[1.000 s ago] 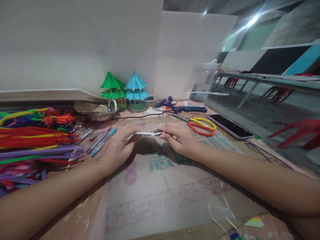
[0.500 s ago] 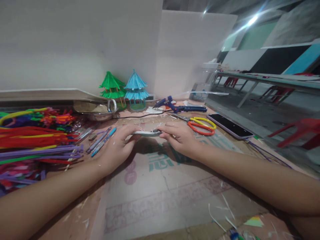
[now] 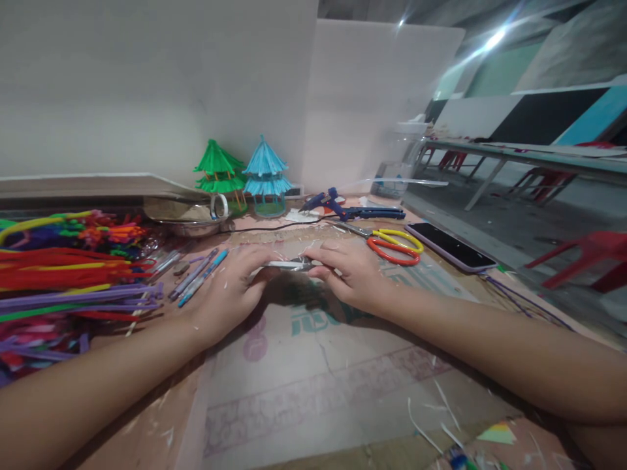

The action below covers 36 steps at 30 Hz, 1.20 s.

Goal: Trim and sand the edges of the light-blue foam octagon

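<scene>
Left hand (image 3: pixel 229 287) and right hand (image 3: pixel 351 273) both pinched narrow on the ends of a thin pale strip (image 3: pixel 288 264), forearms low over the cardboard mat (image 3: pixel 313 385).

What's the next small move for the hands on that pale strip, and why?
Probably steady the left hand and slide the right hand slightly along the pale strip: both hands grip its ends, level just above the cardboard sheet, and the scissors lie untouched nearby.
</scene>
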### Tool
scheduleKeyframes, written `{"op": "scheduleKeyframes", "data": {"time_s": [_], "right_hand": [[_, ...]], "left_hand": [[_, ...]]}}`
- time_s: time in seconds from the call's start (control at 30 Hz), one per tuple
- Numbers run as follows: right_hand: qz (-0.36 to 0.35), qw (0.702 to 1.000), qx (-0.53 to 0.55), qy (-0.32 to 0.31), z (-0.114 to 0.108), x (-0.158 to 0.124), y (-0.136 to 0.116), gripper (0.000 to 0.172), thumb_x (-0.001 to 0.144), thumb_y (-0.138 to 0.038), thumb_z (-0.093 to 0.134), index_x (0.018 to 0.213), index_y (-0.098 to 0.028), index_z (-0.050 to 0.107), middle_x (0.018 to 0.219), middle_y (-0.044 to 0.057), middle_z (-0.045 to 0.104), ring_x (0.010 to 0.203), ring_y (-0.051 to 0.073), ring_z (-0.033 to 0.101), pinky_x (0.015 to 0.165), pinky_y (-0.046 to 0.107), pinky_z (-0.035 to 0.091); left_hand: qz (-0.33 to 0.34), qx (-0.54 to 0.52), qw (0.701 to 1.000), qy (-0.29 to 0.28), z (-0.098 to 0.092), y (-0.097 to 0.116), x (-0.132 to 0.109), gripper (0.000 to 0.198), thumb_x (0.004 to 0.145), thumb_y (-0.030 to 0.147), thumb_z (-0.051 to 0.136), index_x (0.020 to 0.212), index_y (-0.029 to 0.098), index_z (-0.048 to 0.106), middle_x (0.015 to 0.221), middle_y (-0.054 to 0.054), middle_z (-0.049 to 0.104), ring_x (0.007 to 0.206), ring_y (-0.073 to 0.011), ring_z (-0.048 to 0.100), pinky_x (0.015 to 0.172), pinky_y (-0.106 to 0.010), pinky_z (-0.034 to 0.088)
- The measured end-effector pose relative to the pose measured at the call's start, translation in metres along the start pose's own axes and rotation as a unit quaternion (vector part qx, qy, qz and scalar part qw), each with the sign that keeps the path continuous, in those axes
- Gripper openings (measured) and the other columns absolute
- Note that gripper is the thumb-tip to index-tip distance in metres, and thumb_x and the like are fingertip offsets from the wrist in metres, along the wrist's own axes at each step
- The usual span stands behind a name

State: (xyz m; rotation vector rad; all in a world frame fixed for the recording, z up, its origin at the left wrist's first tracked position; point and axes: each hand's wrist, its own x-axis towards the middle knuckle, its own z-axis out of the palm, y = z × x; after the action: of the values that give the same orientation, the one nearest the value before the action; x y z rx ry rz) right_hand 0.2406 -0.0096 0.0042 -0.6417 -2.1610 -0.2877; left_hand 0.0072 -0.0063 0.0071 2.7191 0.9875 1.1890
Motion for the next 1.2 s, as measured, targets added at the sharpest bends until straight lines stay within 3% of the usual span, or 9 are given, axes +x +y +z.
{"op": "scheduleKeyframes", "data": {"time_s": [0.5, 0.7, 0.9, 1.1, 1.2], "right_hand": [[-0.016, 0.999, -0.012, 0.025, 0.0030, -0.0004, 0.0035, 0.029, 0.098, -0.031, 0.045, 0.103, -0.014, 0.068, 0.072, 0.004, 0.064, 0.066, 0.014, 0.056, 0.060, 0.025, 0.041], [0.034, 0.999, 0.015, 0.017, 0.0022, 0.0000, 0.0031, 0.031, 0.098, -0.033, 0.044, 0.102, -0.016, 0.069, 0.075, 0.005, 0.067, 0.069, 0.015, 0.060, 0.062, 0.027, 0.045], [0.089, 0.992, 0.056, 0.076, 0.0037, -0.0018, 0.0081, 0.026, 0.095, -0.032, 0.048, 0.105, -0.019, 0.068, 0.091, 0.006, 0.072, 0.080, 0.017, 0.066, 0.071, 0.030, 0.050], [0.044, 0.999, 0.017, 0.015, 0.0004, -0.0007, 0.0053, 0.029, 0.096, -0.032, 0.047, 0.102, -0.015, 0.069, 0.071, 0.004, 0.064, 0.066, 0.016, 0.058, 0.060, 0.027, 0.043], [0.035, 0.999, 0.013, 0.008, 0.0005, -0.0011, 0.0051, 0.027, 0.096, -0.029, 0.047, 0.102, -0.014, 0.069, 0.071, 0.004, 0.063, 0.066, 0.016, 0.057, 0.060, 0.027, 0.041]], "left_hand": [[-0.012, -0.008, 1.000, 0.004, 0.0016, -0.0021, -0.0003, 0.018, 0.091, 0.017, 0.048, 0.101, 0.023, 0.061, 0.100, -0.003, 0.068, 0.096, -0.0182, 0.062, 0.086, -0.031, 0.049], [-0.014, -0.011, 1.000, 0.008, 0.0012, -0.0006, 0.0007, 0.017, 0.090, 0.017, 0.048, 0.099, 0.022, 0.062, 0.099, -0.003, 0.068, 0.094, -0.0181, 0.062, 0.085, -0.032, 0.049], [-0.042, -0.010, 0.999, 0.020, 0.0010, -0.0006, 0.0004, 0.016, 0.091, 0.021, 0.049, 0.100, 0.021, 0.062, 0.097, -0.003, 0.068, 0.093, -0.0183, 0.061, 0.084, -0.032, 0.049], [-0.034, -0.014, 0.999, 0.031, 0.0020, -0.0033, 0.0008, 0.016, 0.089, 0.019, 0.051, 0.101, 0.022, 0.061, 0.097, -0.002, 0.068, 0.092, -0.0174, 0.062, 0.083, -0.030, 0.050], [-0.015, -0.012, 0.999, 0.028, 0.0012, -0.0029, 0.0009, 0.016, 0.090, 0.017, 0.049, 0.100, 0.022, 0.061, 0.097, -0.001, 0.068, 0.092, -0.0166, 0.062, 0.082, -0.029, 0.050]]}}
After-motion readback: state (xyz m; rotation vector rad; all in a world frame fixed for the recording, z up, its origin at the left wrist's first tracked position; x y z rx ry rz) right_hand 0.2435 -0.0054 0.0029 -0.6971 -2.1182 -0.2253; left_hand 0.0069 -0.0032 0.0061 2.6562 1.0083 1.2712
